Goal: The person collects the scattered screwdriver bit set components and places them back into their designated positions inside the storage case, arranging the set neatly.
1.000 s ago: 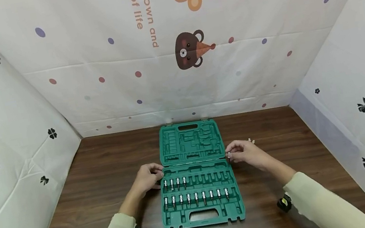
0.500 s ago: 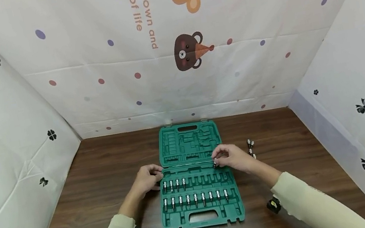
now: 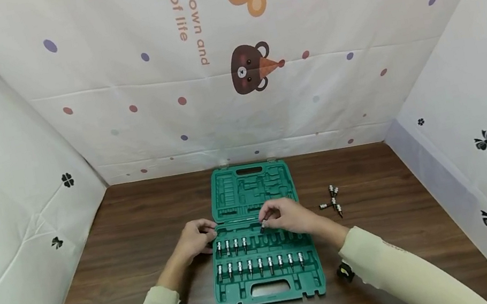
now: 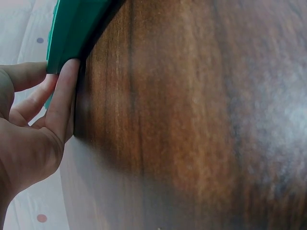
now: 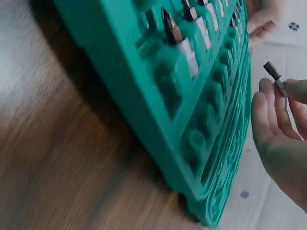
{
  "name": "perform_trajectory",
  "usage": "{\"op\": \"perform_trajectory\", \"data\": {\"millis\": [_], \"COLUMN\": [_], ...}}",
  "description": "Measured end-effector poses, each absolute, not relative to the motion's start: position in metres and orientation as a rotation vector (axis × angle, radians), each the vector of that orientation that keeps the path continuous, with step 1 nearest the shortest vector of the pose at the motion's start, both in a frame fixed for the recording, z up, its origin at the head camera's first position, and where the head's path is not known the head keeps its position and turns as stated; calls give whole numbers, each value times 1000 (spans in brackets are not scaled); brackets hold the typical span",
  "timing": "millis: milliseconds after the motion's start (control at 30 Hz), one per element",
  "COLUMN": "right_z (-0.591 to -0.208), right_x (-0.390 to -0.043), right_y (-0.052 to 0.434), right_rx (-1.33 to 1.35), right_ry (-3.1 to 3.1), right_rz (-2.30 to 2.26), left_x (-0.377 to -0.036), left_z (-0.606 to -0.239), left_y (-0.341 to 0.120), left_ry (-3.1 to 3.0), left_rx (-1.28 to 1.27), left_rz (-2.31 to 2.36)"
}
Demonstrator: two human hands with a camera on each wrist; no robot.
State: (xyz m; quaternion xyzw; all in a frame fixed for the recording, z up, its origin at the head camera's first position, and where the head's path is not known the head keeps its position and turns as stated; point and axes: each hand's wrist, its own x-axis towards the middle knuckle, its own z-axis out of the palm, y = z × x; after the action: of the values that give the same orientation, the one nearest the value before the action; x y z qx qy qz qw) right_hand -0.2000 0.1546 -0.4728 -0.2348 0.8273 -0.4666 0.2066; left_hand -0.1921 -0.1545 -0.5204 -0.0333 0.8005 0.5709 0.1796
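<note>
A green socket case [image 3: 308, 286] lies open on the wooden table, its lid [image 3: 231, 192] folded back. My right hand [image 3: 289, 215] pinches a bit socket [image 5: 273, 72] between thumb and fingers, above the case's upper row. The bit socket has a silver body and a dark tip, seen tilted in the right wrist view. At the case's left edge, near the hinge, my left hand [image 3: 197, 238] grips the rim, with the thumb on top and a finger [image 4: 64, 96] along the side. Several bit sockets fill the lower row [image 3: 261, 266]; others sit at the upper row's left.
Several loose bit sockets [image 3: 334, 201] lie on the table [image 3: 360, 175] right of the case. White printed cloth [image 3: 147, 131] walls the table at the back and both sides.
My right hand has moved left from the case's right edge to over the upper row, carrying the bit socket. This uncovers the loose ones on the table. The left hand has stayed put.
</note>
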Motion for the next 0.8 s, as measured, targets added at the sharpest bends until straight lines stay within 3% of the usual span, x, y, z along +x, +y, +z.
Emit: {"op": "perform_trajectory", "data": {"millis": [800], "right_z": [-481], "right_x": [-196], "right_y": [123], "right_rx": [-896], "right_ry": [2461], "right_rz": [-863], "left_x": [-193], "left_z": [-520], "left_y": [-155], "left_ry": [2258], "left_rx": [-81], "left_rz": [1615]}}
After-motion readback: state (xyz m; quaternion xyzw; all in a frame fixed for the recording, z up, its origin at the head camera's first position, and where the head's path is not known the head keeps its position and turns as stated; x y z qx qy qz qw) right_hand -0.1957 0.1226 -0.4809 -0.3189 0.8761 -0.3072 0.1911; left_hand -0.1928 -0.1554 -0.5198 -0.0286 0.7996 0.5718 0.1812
